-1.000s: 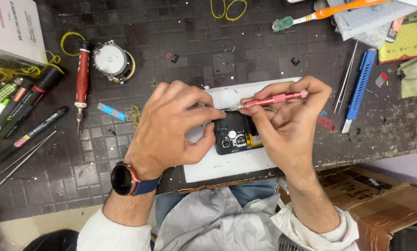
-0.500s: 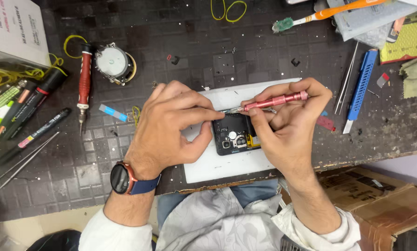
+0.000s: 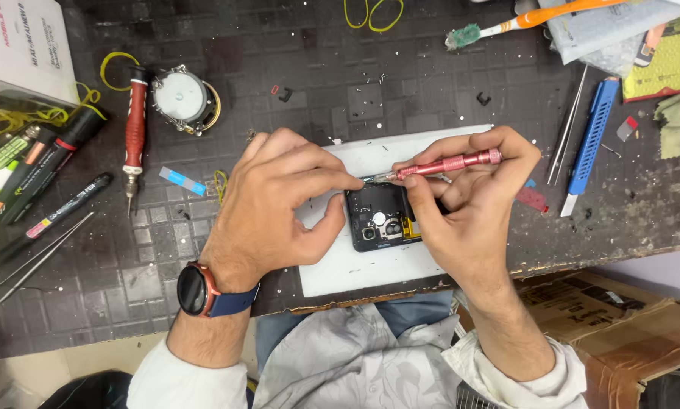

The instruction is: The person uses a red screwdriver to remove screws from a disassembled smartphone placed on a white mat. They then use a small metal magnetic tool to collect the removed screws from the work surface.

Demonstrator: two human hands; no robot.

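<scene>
Black and opened at the back, the phone lies on a white mat at the near edge of the dark table, right between our two hands. We see its bare insides: a round silver part, a camera lens near the lower corner, and a strip of yellow along its right side. Our right hand is closed around a slim pink screwdriver, gripped between thumb and fingers and lying nearly level, its metal tip pointing left above the top edge of the phone. Our left hand curls half shut, holding nothing that we can make out; its fingertips meet the screwdriver's tip and its thumb rests on the mat beside the phone. A watch with a blue strap sits on that wrist.

Farther out we count one red-handled screwdriver standing well left of the mat, one round metal motor just beside it, and one small blue strip below them. Several pens lie at the far left, by one pair of thin tweezers. To the right lie one blue flat tool and a second pair of tweezers next to it. One orange toothbrush lies at the top, near two yellow rubber bands.
</scene>
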